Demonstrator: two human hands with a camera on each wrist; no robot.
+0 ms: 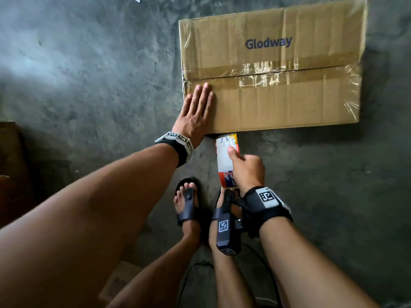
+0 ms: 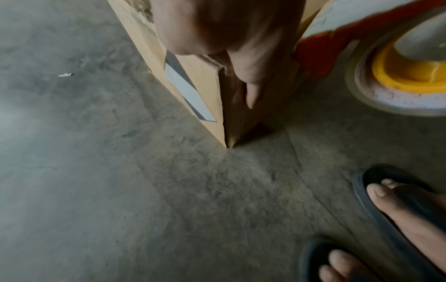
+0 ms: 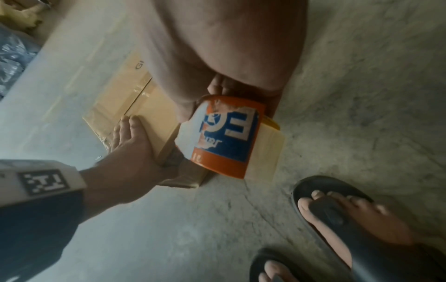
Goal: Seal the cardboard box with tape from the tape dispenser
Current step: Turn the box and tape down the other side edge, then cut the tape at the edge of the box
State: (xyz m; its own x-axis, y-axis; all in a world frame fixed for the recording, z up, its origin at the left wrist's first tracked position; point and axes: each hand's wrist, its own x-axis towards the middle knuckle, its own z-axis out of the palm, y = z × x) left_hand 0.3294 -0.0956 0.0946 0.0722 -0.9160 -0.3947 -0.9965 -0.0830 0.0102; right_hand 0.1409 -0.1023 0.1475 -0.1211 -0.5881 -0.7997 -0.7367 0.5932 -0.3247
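**Operator:** State the current step.

**Supervisor:** Tape application, at its start. The cardboard box lies on the concrete floor, flaps closed, top seam carrying tape of some kind, though glare keeps me from judging its condition. The left hand lies flat on the near-left corner of the box top, fingers straight, pressing down and gripping nothing. The right hand is wrapped round the tape dispenser, thumb on its upper face, with the dispenser's front end against the near side wall of the box, just right of the left hand.

**Operator:** Is tape already stuck to that wall?

**Supervisor:** It probably is; the right wrist view shows the tape roll close to the cardboard, but the contact point is hidden.

**Operator:** What does the next move require?

**Supervisor:** In my judgement: press the tape end firmly onto the side wall, then draw the dispenser up over the edge and across the top. Maintain downward pressure with the left hand so the box does not slide.
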